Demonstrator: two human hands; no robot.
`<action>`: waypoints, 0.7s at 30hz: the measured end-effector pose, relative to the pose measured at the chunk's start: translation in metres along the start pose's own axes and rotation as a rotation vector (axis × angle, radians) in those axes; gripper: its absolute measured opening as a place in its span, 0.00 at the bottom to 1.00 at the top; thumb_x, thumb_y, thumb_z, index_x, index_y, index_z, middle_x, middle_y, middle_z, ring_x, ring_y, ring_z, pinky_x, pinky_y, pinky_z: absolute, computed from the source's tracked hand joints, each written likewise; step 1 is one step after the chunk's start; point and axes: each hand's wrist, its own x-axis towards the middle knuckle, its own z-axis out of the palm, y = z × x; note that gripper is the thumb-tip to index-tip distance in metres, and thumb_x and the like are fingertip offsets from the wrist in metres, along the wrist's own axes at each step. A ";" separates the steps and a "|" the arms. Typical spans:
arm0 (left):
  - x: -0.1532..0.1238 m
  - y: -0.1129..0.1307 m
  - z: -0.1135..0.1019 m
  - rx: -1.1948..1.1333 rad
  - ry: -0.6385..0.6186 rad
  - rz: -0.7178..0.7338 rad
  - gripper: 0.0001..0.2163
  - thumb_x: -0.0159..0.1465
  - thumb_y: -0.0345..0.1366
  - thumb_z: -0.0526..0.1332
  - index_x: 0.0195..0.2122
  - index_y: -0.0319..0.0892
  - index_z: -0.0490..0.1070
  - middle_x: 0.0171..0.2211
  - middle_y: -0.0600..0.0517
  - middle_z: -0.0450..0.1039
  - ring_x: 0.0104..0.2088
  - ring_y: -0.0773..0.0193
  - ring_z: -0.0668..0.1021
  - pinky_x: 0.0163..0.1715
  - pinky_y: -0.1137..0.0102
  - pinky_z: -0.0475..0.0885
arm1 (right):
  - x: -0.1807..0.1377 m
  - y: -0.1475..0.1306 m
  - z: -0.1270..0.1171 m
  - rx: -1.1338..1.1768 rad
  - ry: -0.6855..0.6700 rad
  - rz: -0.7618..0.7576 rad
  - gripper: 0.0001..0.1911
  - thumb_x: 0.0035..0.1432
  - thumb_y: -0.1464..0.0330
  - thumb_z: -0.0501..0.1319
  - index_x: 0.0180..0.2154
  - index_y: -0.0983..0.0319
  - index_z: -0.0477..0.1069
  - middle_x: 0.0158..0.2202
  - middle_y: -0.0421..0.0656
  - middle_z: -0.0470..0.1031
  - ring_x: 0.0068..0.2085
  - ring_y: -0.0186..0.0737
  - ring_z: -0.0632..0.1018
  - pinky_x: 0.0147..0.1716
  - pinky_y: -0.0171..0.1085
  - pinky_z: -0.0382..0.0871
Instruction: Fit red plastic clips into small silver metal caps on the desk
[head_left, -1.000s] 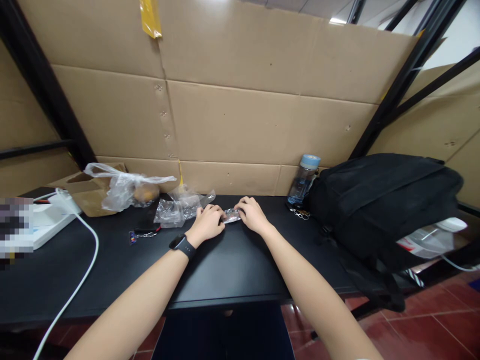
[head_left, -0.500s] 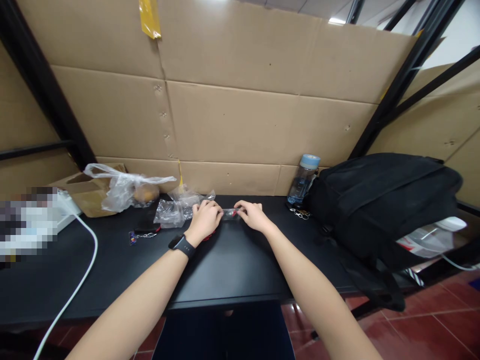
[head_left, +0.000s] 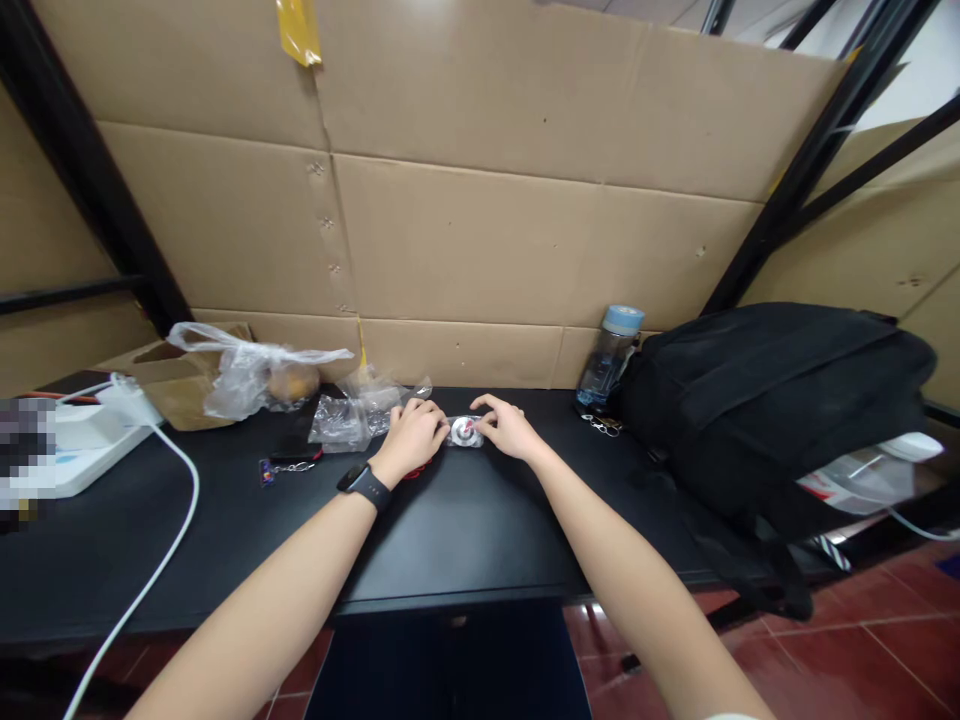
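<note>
My left hand (head_left: 415,437), with a black watch on its wrist, and my right hand (head_left: 507,428) meet over a small clear plastic packet (head_left: 465,431) that lies on the black table (head_left: 465,520). Something red and white shows inside the packet. Both hands pinch it by its ends, fingers curled. A bit of red peeks out under my left hand. Crumpled clear plastic bags (head_left: 352,415) lie just left of my left hand.
A black backpack (head_left: 765,400) fills the table's right side, with a blue-capped water bottle (head_left: 609,355) and keys (head_left: 600,425) beside it. At left are a cardboard box (head_left: 176,385), a plastic bag holding something orange (head_left: 259,375), a keychain (head_left: 289,465), a white cable (head_left: 161,560). Cardboard panels form the back wall.
My hands have worked the packet a little; it now looks bunched and rounder between my fingertips. The hands stay in nearly the same spot.
</note>
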 end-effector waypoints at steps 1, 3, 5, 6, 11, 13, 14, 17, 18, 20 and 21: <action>-0.001 -0.001 0.001 0.033 0.000 -0.001 0.14 0.70 0.41 0.54 0.41 0.46 0.79 0.52 0.45 0.74 0.55 0.49 0.68 0.53 0.54 0.61 | 0.000 0.000 0.001 -0.016 0.007 -0.001 0.14 0.62 0.68 0.62 0.49 0.51 0.68 0.34 0.34 0.83 0.41 0.40 0.79 0.47 0.41 0.56; -0.001 -0.003 0.002 0.108 0.010 -0.026 0.15 0.70 0.43 0.54 0.44 0.49 0.80 0.60 0.46 0.68 0.60 0.45 0.64 0.55 0.51 0.60 | 0.000 0.001 0.002 -0.077 0.032 0.009 0.13 0.61 0.69 0.62 0.48 0.52 0.68 0.32 0.34 0.81 0.39 0.40 0.78 0.46 0.41 0.53; -0.002 -0.006 0.003 0.182 0.014 -0.072 0.16 0.70 0.45 0.54 0.47 0.51 0.80 0.66 0.47 0.61 0.63 0.41 0.60 0.56 0.47 0.59 | 0.000 0.001 0.003 -0.162 0.068 0.027 0.11 0.62 0.68 0.62 0.47 0.54 0.69 0.31 0.36 0.80 0.39 0.40 0.77 0.45 0.41 0.52; -0.002 -0.008 0.002 0.213 0.012 -0.101 0.17 0.70 0.46 0.53 0.49 0.51 0.80 0.67 0.47 0.59 0.63 0.40 0.60 0.56 0.46 0.59 | 0.000 0.001 0.003 -0.204 0.091 0.028 0.10 0.62 0.67 0.62 0.46 0.55 0.70 0.33 0.38 0.79 0.40 0.41 0.76 0.45 0.41 0.51; -0.001 -0.020 -0.004 0.307 0.034 -0.246 0.20 0.70 0.48 0.51 0.55 0.49 0.76 0.69 0.45 0.54 0.64 0.39 0.60 0.56 0.45 0.60 | -0.003 -0.001 -0.002 -0.270 0.063 -0.124 0.12 0.61 0.60 0.65 0.47 0.53 0.75 0.46 0.44 0.73 0.48 0.46 0.72 0.45 0.42 0.51; -0.001 -0.024 -0.005 0.316 0.042 -0.286 0.20 0.70 0.48 0.51 0.54 0.48 0.76 0.70 0.46 0.52 0.65 0.38 0.58 0.57 0.44 0.59 | -0.005 -0.001 -0.003 -0.249 -0.024 -0.176 0.12 0.59 0.60 0.67 0.46 0.50 0.76 0.46 0.43 0.73 0.49 0.46 0.71 0.45 0.42 0.51; -0.001 -0.026 -0.006 0.316 0.043 -0.300 0.20 0.70 0.48 0.51 0.53 0.47 0.77 0.70 0.46 0.52 0.65 0.37 0.58 0.57 0.43 0.58 | -0.006 -0.002 -0.003 -0.247 -0.049 -0.182 0.12 0.59 0.61 0.67 0.46 0.49 0.77 0.46 0.43 0.73 0.48 0.46 0.71 0.45 0.42 0.51; -0.002 -0.030 -0.006 0.312 0.047 -0.321 0.20 0.69 0.47 0.52 0.49 0.45 0.79 0.70 0.44 0.53 0.66 0.35 0.57 0.57 0.42 0.57 | -0.005 -0.004 -0.001 -0.290 -0.048 -0.166 0.12 0.61 0.63 0.66 0.47 0.49 0.77 0.46 0.43 0.74 0.48 0.46 0.72 0.46 0.43 0.51; -0.003 -0.031 -0.006 0.307 0.048 -0.328 0.19 0.69 0.47 0.52 0.49 0.44 0.79 0.70 0.43 0.54 0.66 0.35 0.57 0.57 0.41 0.57 | -0.004 -0.006 0.000 -0.315 -0.037 -0.159 0.12 0.62 0.64 0.65 0.48 0.49 0.77 0.46 0.44 0.74 0.48 0.47 0.72 0.46 0.43 0.51; -0.003 -0.032 -0.007 0.294 0.052 -0.345 0.19 0.68 0.46 0.53 0.49 0.42 0.79 0.69 0.41 0.54 0.66 0.34 0.57 0.57 0.41 0.57 | 0.002 -0.010 0.004 -0.373 -0.022 -0.142 0.12 0.64 0.65 0.63 0.49 0.49 0.77 0.46 0.45 0.74 0.48 0.48 0.72 0.47 0.44 0.51; -0.003 -0.033 -0.007 0.288 0.056 -0.354 0.19 0.68 0.46 0.54 0.49 0.41 0.79 0.69 0.40 0.54 0.66 0.33 0.57 0.57 0.41 0.56 | 0.007 -0.013 0.006 -0.403 -0.020 -0.131 0.13 0.64 0.66 0.62 0.49 0.50 0.77 0.46 0.46 0.75 0.49 0.48 0.72 0.47 0.45 0.51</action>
